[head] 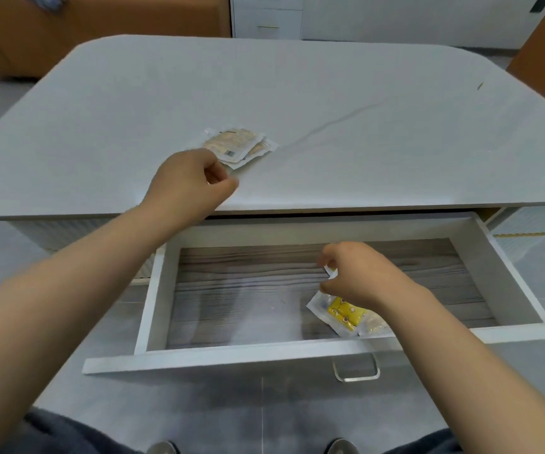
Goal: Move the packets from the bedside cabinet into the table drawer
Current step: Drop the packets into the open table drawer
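The right hand [353, 273] pinches, between thumb and forefinger, the white upper corner of a clear plastic packet with a yellow printed filling [343, 314]. The other fingers are curled in. This packet is inside the open white drawer with a grey wood-grain floor [232, 290], at about 4 o'clock of it, and its lower end is near the front wall. I cannot tell if it lies flat on the floor or is partly lifted. The wrist covers its right edge.

The left hand [189, 181] is on the light grey table top with rounded corners [330, 93], close to the front edge. Its fingers are curled and the thumb tip is against the forefinger. At 1 o'clock from it, just beside the knuckles, lie some flat beige packets [240, 144] in a small overlapping stack. The hand hides whether the fingers hold their near corner, so I cannot tell. The print on the packets is too blurred to read.

Both forearms are bare. The left one reaches toward 1 o'clock and the right one toward 11 o'clock, with its wrist bent down into the drawer. A looped handle [356, 368] hangs at 6 o'clock on the drawer front.
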Demonstrator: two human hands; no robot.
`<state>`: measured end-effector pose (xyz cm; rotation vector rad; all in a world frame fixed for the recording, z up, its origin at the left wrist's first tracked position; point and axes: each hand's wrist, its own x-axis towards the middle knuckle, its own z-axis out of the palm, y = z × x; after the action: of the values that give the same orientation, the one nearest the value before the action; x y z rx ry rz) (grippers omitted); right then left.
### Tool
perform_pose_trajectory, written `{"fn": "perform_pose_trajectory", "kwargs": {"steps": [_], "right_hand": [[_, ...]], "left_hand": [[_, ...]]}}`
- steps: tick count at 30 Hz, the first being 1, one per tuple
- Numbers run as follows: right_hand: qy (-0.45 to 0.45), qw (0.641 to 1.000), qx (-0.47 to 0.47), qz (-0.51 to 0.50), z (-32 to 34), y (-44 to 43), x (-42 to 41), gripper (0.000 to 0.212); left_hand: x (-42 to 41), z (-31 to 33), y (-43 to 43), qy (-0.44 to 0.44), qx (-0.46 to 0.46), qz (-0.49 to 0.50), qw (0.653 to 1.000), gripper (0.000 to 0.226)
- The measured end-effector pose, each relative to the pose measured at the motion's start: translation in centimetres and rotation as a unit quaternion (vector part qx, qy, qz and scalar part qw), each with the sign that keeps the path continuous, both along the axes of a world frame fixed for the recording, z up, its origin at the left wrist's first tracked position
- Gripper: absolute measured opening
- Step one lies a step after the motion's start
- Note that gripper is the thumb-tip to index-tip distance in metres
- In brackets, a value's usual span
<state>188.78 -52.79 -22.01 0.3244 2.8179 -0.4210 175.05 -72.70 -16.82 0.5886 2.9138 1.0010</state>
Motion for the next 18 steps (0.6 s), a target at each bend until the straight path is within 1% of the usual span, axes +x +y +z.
{"fn": "perform_pose_trajectory", "kwargs": {"steps": [2, 4, 6, 8, 10, 14, 16, 18], "right_hand": [[0.000, 1.000, -0.001, 0.012, 0.0, -0.4, -0.1, 0.040], [0.000, 1.000, -0.004, 0.022, 0.0, -0.6, -0.3, 0.041], [0.002, 1.000, -0.006, 0.025, 0.1, -0.7, -0.3, 0.040], [0.003, 1.000, -0.008, 0.027, 0.1, -0.7, -0.4, 0.041], [-0.001, 1.000, -0.010, 0.029, 0.2, -1.0, -0.4, 0.042], [-0.008, 0.999, -0.023, 0.032, 0.1, -1.3, -0.4, 0.042], [-0.008, 0.999, -0.026, 0.028, 0.2, -1.2, -0.4, 0.042], [-0.009, 0.999, -0.024, 0.024, 0.3, -1.2, -0.3, 0.043]], "left_hand": [[-1.9, -0.1, 0.5, 0.020, -0.019, 0.037, 0.999, 0.030], [-3.7, -0.2, 1.1, 0.015, -0.050, 0.080, 0.995, 0.053], [-5.1, -0.1, 2.0, -0.022, -0.096, 0.119, 0.988, 0.075], [-6.2, -0.2, 2.9, -0.067, -0.137, 0.149, 0.977, 0.088], [-7.1, -0.5, 3.5, -0.090, -0.165, 0.166, 0.968, 0.092], [-8.3, -0.9, 3.9, -0.093, -0.225, 0.150, 0.958, 0.098], [-8.4, -0.7, 4.1, -0.096, -0.230, 0.145, 0.958, 0.099], [-8.4, -0.5, 4.1, -0.103, -0.212, 0.135, 0.962, 0.096]]}}
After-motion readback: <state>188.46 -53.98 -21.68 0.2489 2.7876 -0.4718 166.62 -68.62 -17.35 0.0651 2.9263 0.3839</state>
